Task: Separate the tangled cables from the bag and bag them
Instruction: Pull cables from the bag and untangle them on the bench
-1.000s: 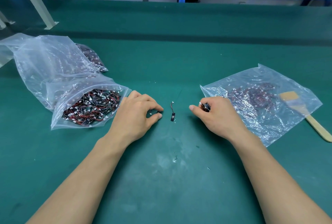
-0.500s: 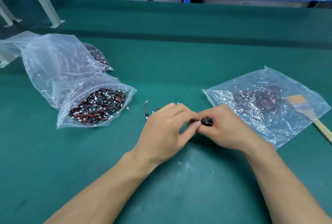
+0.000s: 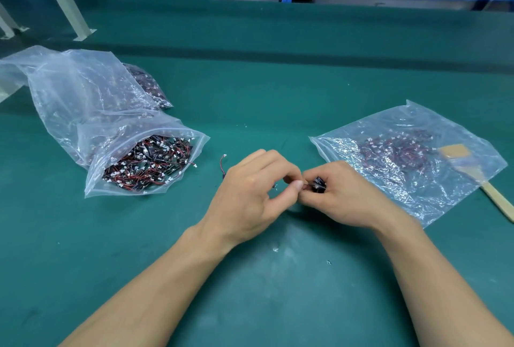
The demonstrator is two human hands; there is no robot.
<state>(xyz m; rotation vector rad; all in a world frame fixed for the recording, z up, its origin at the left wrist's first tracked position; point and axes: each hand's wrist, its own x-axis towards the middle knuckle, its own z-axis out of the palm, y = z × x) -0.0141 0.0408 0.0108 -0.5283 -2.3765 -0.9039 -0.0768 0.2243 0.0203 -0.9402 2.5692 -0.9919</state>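
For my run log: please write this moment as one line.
step: untangling | left hand: pinches cable bundle | right hand: grips cable bundle | open bag: many cables | flat bag: fewer inside

Bright, even light falls from above, leaving soft, short shadows on the green surface (image 3: 278,91) and a darker band across its far part. White glare flecks the clear bags (image 3: 411,202). The brush (image 3: 456,152) looks hazy through plastic. Mild wide-angle stretching at the corners; detail slightly soft overall
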